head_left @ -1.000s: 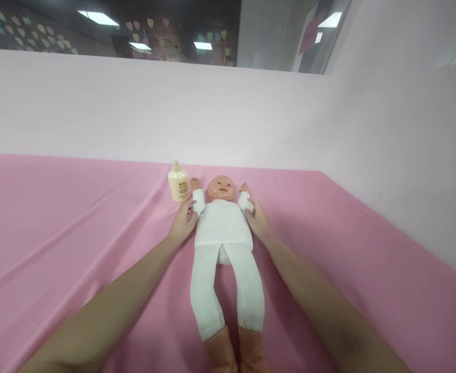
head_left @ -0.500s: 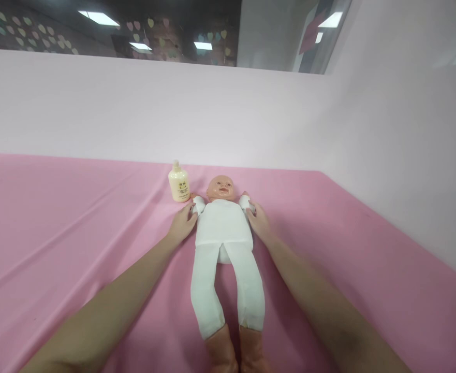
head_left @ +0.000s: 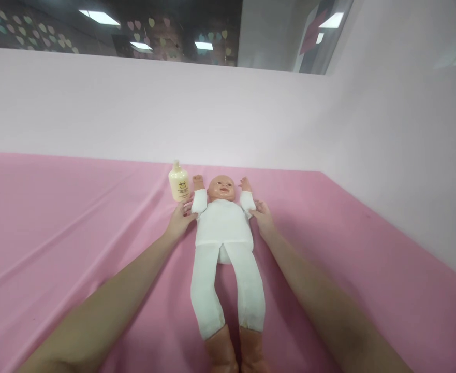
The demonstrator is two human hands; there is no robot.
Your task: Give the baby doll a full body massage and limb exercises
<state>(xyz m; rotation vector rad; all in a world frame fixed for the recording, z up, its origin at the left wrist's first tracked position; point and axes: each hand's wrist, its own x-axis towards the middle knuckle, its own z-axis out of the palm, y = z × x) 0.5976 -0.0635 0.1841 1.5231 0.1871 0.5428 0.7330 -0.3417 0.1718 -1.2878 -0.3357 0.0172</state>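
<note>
A baby doll (head_left: 222, 228) in a white top and white trousers lies on its back on a pink sheet (head_left: 76, 233), head away from me, bare feet nearest me. My left hand (head_left: 180, 220) grips the doll's sleeved arm on the left side. My right hand (head_left: 263, 217) holds the other sleeved arm. Both of the doll's arms point up beside its head. A cream lotion bottle (head_left: 178, 182) stands upright just left of the doll's raised hand, close to my left hand's fingertips.
The pink sheet covers a wide flat surface that meets a pale pink wall (head_left: 228, 114) at the back and on the right. Long folds run across the sheet on the left side.
The doll's arms went down beside its head half a second ago and are raised again now, my hands moving with them. The bottle has not moved.
</note>
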